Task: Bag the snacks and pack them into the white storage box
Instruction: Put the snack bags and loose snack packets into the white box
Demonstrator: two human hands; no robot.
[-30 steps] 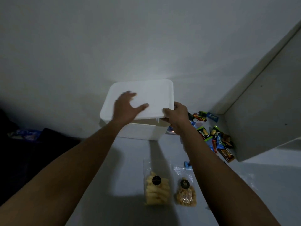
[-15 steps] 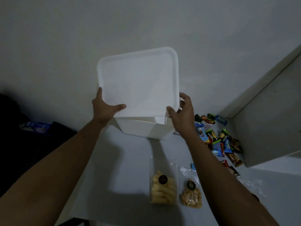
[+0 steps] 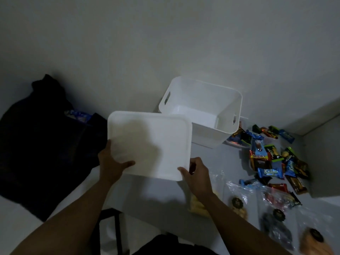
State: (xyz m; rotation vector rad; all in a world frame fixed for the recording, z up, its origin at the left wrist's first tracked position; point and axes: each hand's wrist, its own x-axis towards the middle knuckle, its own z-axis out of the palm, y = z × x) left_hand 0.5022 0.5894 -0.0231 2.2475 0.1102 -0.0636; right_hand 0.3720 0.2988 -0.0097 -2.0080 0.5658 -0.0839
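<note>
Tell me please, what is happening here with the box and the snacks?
A person holds the white lid in both hands, the left hand at its near left edge and the right hand at its near right corner. The lid is off, and the white box stands open and looks empty. Loose wrapped snacks lie to its right, and a few clear bags of snacks lie nearer on the table. Nothing is packed yet.

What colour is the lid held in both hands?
White, plain with no pattern; the lid shows best in the head view, the only view.
</note>
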